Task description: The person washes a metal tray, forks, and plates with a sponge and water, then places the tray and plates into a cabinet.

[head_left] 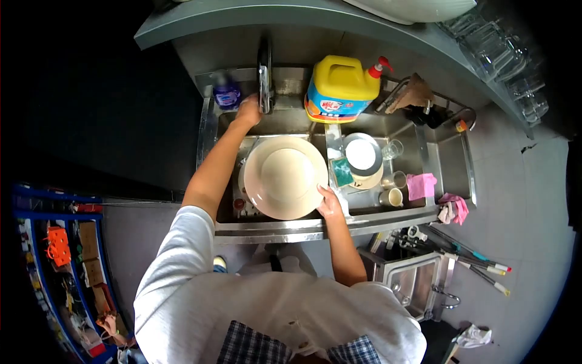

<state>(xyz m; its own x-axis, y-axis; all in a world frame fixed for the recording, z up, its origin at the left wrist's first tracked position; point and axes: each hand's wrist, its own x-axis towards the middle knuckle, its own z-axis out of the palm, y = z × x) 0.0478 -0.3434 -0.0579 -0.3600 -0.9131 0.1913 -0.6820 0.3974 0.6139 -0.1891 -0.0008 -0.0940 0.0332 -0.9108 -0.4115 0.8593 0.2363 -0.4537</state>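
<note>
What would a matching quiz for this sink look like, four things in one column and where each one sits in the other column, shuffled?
Things:
1. cream plate
2. yellow jug
3. pink cloth
4. purple bottle

Places:
A. back left corner, beside the left hand on the tap
B. just right of the cups
C. over the sink, held at its edge by the right hand
D. behind the sink, near the middle

Pairs: 1-C, 2-D, 3-B, 4-A
</note>
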